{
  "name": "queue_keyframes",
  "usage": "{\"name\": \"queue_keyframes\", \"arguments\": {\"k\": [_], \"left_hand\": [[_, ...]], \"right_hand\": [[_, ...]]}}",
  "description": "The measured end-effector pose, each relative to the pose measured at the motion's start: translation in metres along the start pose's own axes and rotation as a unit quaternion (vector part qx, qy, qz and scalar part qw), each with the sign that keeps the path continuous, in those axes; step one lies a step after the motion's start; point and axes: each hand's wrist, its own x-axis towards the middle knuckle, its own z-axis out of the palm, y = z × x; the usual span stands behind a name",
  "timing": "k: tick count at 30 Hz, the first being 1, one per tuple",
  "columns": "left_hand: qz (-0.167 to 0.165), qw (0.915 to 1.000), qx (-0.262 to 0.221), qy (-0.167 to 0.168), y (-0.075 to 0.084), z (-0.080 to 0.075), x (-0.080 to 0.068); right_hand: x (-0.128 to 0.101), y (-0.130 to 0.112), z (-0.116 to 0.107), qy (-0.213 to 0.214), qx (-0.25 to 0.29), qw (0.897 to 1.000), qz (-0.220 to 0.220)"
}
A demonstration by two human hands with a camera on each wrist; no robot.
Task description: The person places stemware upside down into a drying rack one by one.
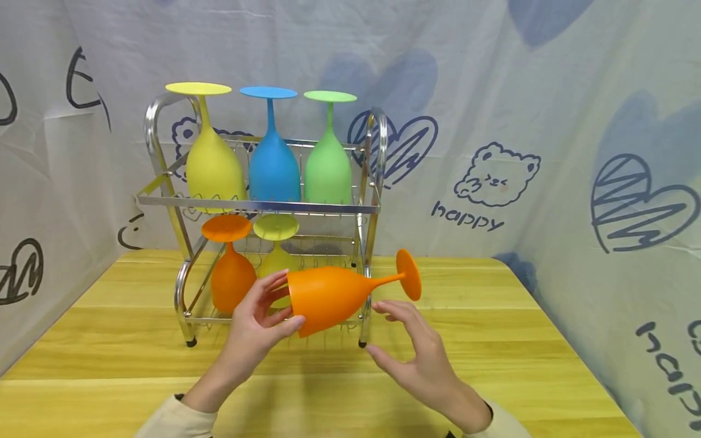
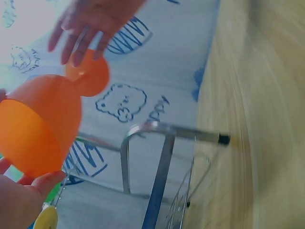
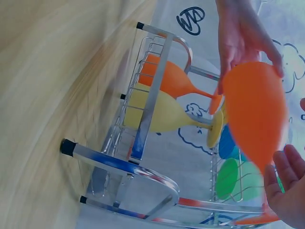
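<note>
An orange goblet [image 1: 328, 295] lies on its side in the air in front of the chrome rack [image 1: 257, 205], foot pointing right. My left hand [image 1: 274, 309] grips its bowl near the rim, thumb below and fingers behind. My right hand [image 1: 395, 331] hovers just under the stem with fingers spread, holding nothing. In the left wrist view the goblet's bowl [image 2: 40, 124] fills the left side, with the right hand [image 2: 90, 24] beyond its foot. The right wrist view shows the goblet [image 3: 257, 114] held by the left hand [image 3: 243, 38].
The rack's upper shelf holds inverted yellow [image 1: 213, 164], blue [image 1: 274, 167] and green [image 1: 327, 170] goblets. Its lower shelf holds an orange [image 1: 232, 280] and a yellow-green one [image 1: 276, 255]. The rack stands on a wooden table [image 1: 493, 340], with printed cloth walls around.
</note>
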Motion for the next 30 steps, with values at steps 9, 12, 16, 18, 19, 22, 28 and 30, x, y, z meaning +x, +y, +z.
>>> {"name": "queue_keyframes", "arguments": {"k": [9, 12, 16, 18, 19, 22, 28, 30], "left_hand": [[-0.055, 0.973, -0.223, -0.021, 0.0, 0.009, -0.008], [-0.08, 0.9579, -0.274, -0.035, -0.003, 0.013, -0.01], [-0.095, 0.9437, -0.31, -0.064, -0.007, 0.019, -0.012], [-0.096, 0.9408, -0.316, -0.077, -0.008, 0.021, -0.012], [-0.097, 0.94, -0.317, -0.08, -0.008, 0.021, -0.012], [-0.104, 0.9394, -0.315, -0.084, -0.009, 0.023, -0.012], [-0.117, 0.9422, -0.3, -0.093, -0.009, 0.022, -0.012], [-0.116, 0.95, -0.275, -0.09, -0.009, 0.019, -0.012]], "right_hand": [[0.006, -0.002, -0.002, -0.019, 0.107, 0.984, 0.139], [0.012, -0.004, -0.001, -0.032, 0.181, 0.96, 0.213], [0.019, -0.003, 0.001, -0.029, 0.272, 0.93, 0.245], [0.022, -0.003, 0.004, -0.023, 0.311, 0.917, 0.247], [0.023, -0.003, 0.005, -0.019, 0.326, 0.912, 0.246], [0.027, -0.004, 0.01, -0.008, 0.357, 0.901, 0.247], [0.03, -0.005, 0.012, -0.009, 0.343, 0.9, 0.27], [0.03, -0.005, 0.012, -0.016, 0.321, 0.906, 0.277]]}}
